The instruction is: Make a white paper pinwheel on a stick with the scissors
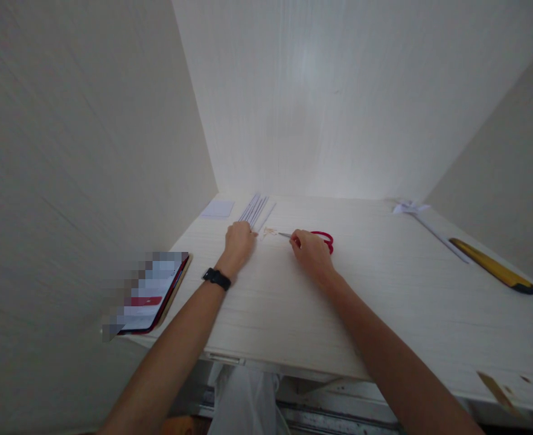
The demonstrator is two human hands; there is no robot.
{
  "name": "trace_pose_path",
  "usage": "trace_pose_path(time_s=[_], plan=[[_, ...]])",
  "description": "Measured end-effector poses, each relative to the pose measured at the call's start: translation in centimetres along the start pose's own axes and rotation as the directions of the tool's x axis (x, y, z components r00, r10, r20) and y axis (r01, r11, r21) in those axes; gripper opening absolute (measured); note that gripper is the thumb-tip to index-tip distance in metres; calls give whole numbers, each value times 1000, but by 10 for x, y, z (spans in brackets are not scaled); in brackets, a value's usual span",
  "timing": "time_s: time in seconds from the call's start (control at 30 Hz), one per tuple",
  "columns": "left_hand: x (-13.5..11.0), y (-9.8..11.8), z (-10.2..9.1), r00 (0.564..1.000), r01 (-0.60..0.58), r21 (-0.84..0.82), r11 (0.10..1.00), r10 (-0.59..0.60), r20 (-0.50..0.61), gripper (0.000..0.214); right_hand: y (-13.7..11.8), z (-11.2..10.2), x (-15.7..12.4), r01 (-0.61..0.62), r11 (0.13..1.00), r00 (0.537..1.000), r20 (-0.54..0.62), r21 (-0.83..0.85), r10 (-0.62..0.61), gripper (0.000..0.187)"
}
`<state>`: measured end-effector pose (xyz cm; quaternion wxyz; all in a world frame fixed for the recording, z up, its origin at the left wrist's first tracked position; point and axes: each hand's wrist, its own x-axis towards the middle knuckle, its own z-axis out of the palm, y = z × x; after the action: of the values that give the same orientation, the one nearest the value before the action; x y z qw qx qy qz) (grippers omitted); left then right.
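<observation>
My right hand (310, 251) is closed around red-handled scissors (324, 238) on the pale desk (384, 290), with the blades pointing left toward a small scrap (268, 231). My left hand (239, 240) rests knuckles up on the desk, its fingers curled at the near end of several thin paper strips (254, 209). I cannot make out whether the fingers pinch a strip. A black watch (217, 278) is on my left wrist.
A small white paper square (218, 209) lies at the back left. A phone (151, 294) sits at the desk's left edge. A yellow utility knife (492, 264), a long white strip (442, 237) and a folded paper piece (410, 207) lie at the right. Walls enclose three sides.
</observation>
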<state>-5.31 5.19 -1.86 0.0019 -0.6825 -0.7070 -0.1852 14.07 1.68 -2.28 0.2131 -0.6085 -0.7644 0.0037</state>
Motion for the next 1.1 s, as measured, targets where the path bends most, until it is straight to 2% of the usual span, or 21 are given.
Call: trace_pose_path(time_s=[0.23,0.4,0.53,0.67,0.87,1.1], plan=[[3,6,-13,998,-1,-3,1000,0,-70,35,0,3,1,0,1000,1000,-23,-5,0,22],[4,1,-13,990,-23,-20,1000,20,-140,30,1,6,1,19,999,999,-46,-30,-20,22],[11,-12,-12,989,-15,-42,999,9,-150,28,1,10,1,15,997,999,-36,-74,-18,22],[29,-27,-14,987,33,-39,999,-39,-158,28,0,12,2,8,992,999,-44,-125,-13,25],[54,-49,-9,981,108,38,993,-100,-168,36,-1,14,3,10,988,999,-38,-156,-17,24],[54,-72,6,995,64,186,980,-50,-81,33,-3,13,3,3,988,1000,-8,-153,-4,26]])
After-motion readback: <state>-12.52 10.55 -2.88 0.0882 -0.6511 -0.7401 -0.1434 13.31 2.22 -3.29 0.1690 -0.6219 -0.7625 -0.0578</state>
